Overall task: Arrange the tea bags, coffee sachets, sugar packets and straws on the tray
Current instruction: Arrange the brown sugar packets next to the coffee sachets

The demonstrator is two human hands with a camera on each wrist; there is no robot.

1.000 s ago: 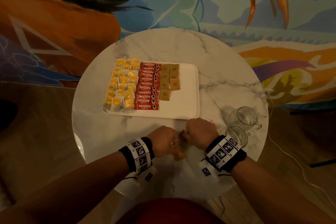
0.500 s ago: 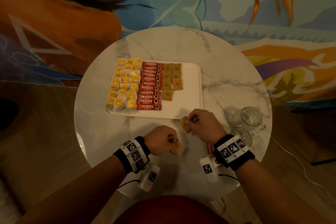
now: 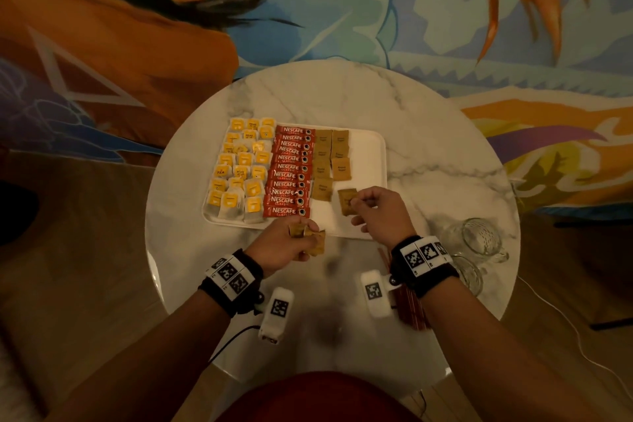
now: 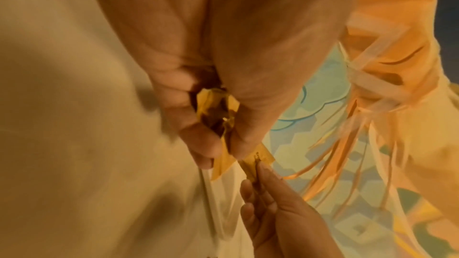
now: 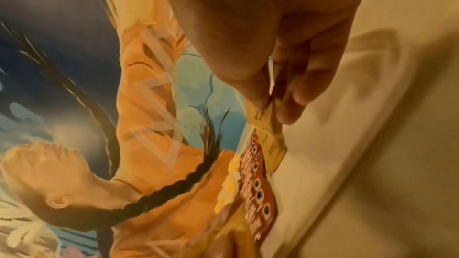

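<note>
over the near right part of the white tray (image 3: 371, 161), right hand (image 3: 382, 212) with its grip pinched on one brown sugar packet (image 3: 346, 201), held just below the two columns of brown sugar packets (image 3: 331, 161). at the tray's near edge, left hand (image 3: 281, 247) with its grip curled round a few more sugar packets (image 3: 313, 240). left of those columns, red nescafe sachets (image 3: 289, 171), then yellow tea bags (image 3: 241, 168). beneath the right wrist on the marble tabletop (image 3: 428, 134), red straws (image 3: 409, 308); beside them, two glass mugs (image 3: 479, 240).
</note>
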